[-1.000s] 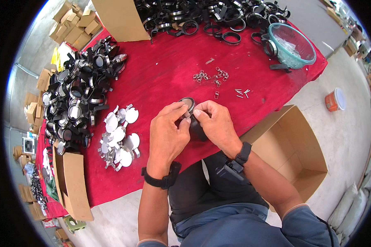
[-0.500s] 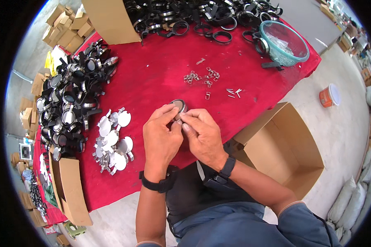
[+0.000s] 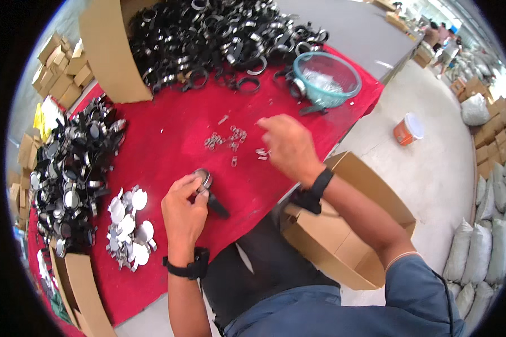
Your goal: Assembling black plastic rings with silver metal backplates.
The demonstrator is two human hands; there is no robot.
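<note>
My left hand (image 3: 183, 212) is closed on a round metal-rimmed piece with a black handle (image 3: 218, 205), held low over the red cloth. Its handle slants toward me, and the fingers cover part of the rim. My right hand (image 3: 293, 147) is apart from it, over the cloth beside a few small metal pins (image 3: 262, 153); motion smears its fingers. Small metal clips (image 3: 234, 136) lie in a loose cluster left of that hand. Left of my left hand is a heap of flat silvery discs with tabs (image 3: 130, 224).
Black-handled ring pieces (image 3: 76, 174) pile up along the left; more rings (image 3: 219, 39) cover the far side by a cardboard flap (image 3: 109, 53). A teal basket (image 3: 343, 64) holds clear plastic bits. An open carton (image 3: 371, 202) stands at right, and a bucket (image 3: 409, 129) on the floor.
My right hand has left the round piece and moved right and away from me, toward the pins. My left hand keeps hold, the black handle now showing. The whole view has shifted.
</note>
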